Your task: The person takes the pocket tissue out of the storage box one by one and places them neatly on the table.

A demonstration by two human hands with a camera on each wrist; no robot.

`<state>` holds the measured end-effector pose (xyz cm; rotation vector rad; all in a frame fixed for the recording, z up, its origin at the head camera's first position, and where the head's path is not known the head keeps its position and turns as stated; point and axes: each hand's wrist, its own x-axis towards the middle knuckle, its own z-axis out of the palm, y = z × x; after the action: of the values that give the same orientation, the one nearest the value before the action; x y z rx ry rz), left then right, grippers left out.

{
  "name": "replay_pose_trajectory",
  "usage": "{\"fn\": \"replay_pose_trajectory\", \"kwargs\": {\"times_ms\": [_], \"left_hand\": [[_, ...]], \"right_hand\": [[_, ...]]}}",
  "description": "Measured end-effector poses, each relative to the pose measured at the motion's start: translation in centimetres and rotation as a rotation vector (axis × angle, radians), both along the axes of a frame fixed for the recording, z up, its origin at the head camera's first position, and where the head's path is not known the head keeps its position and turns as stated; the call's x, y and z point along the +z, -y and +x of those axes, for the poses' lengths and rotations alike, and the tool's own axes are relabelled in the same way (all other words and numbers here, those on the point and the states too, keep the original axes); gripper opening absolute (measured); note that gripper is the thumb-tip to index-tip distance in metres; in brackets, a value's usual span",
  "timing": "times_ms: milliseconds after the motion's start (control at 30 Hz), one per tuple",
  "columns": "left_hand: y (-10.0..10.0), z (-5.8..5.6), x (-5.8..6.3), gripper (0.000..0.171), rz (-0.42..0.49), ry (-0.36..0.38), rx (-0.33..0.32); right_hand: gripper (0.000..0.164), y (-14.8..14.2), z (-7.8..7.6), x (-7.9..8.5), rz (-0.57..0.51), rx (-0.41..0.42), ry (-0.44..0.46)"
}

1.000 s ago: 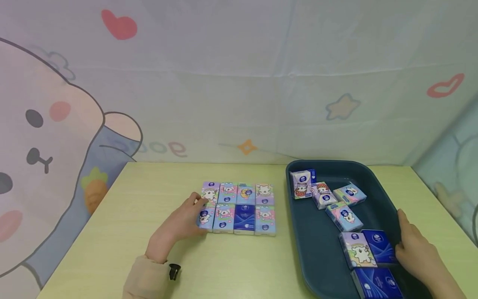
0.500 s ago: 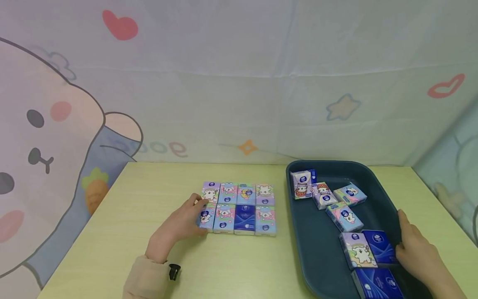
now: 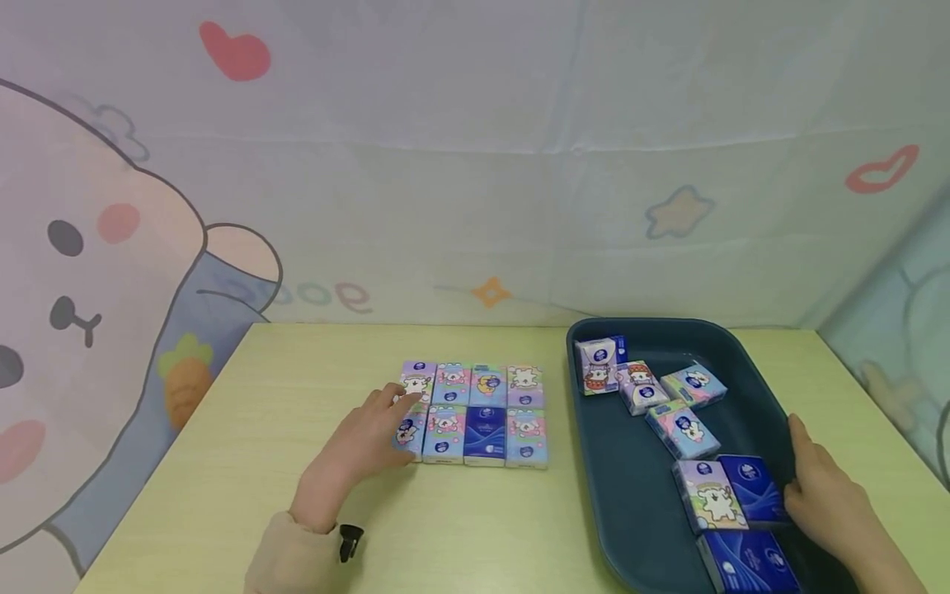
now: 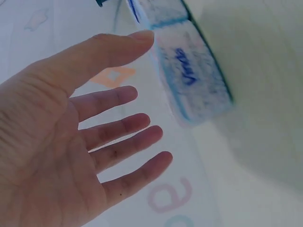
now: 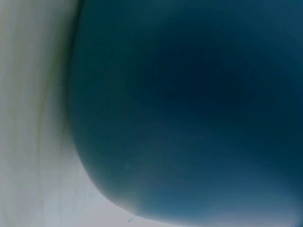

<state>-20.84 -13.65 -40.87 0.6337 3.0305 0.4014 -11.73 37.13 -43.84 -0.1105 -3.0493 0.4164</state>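
Several small tissue packs [image 3: 486,433] lie flat in two touching rows on the table, pastel cartoon prints with a dark blue one in the front row. My left hand [image 3: 364,437] is at the left end of these rows, overlapping the front-left pack [image 3: 410,431] in the head view. In the left wrist view its fingers are straight and spread, the thumb tip right at a tissue pack's end [image 4: 194,71]. My right hand [image 3: 834,499] holds the right rim of a dark blue-green tray [image 3: 623,495], thumb over the inside; the right wrist view shows only blurred tray [image 5: 189,118].
Inside the tray lie loose tissue packs: several cartoon ones [image 3: 684,429] towards the back and dark blue ones [image 3: 750,561] near the front right. The pale wooden table [image 3: 475,536] ends at a printed cloth backdrop [image 3: 460,165].
My left hand shifts slightly right, its fingertips reaching a little further over the left-end packs. The packs and the right hand on the tray stay put.
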Motion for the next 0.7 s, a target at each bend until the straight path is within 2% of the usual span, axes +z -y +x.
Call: {"fn": "replay_pose_trajectory", "kwargs": {"times_ms": [167, 333, 467, 700], "left_hand": [[-1.3, 0.5, 0.8, 0.070, 0.007, -0.045, -0.046], [-3.0, 0.9, 0.9, 0.067, 0.048, -0.084, -0.099], [-5.2, 1.4, 0.8, 0.068, 0.061, -0.128, -0.176], [-9.5, 2.3, 1.1, 0.075, 0.046, -0.114, -0.245]], "right_hand": [[0.085, 0.0, -0.1, 0.0, 0.001, 0.003, -0.011], [0.084, 0.0, -0.1, 0.0, 0.000, 0.000, -0.007], [0.084, 0.1, -0.1, 0.0, -0.006, -0.002, 0.002], [0.084, 0.1, -0.1, 0.1, -0.009, -0.001, 0.013]]}}
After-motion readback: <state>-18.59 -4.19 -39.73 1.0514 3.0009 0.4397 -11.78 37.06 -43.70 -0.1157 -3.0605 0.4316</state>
